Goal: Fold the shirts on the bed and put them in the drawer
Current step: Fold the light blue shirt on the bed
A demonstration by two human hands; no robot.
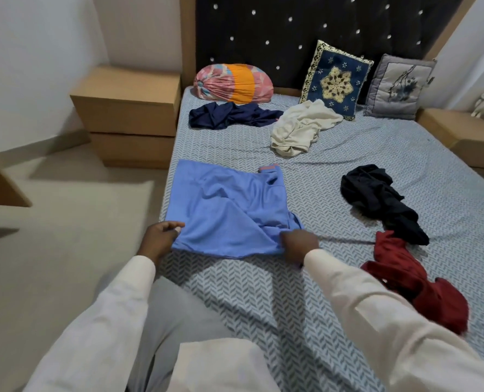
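Cream long sleeves (376,321), grey trousers (172,321)

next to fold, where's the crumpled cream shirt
Head view: the crumpled cream shirt lies far up the bed, just in front of the navy embroidered cushion, right of the crumpled navy shirt.

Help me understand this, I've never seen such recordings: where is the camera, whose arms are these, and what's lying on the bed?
There is no machine here. The single picture comes from a camera worn on a person's head, looking down at their own arms. The left hand and right hand each grip a near corner of a blue shirt, which lies partly folded on the bed. Four more lie crumpled: a navy shirt, a cream shirt, a black shirt and a red shirt.
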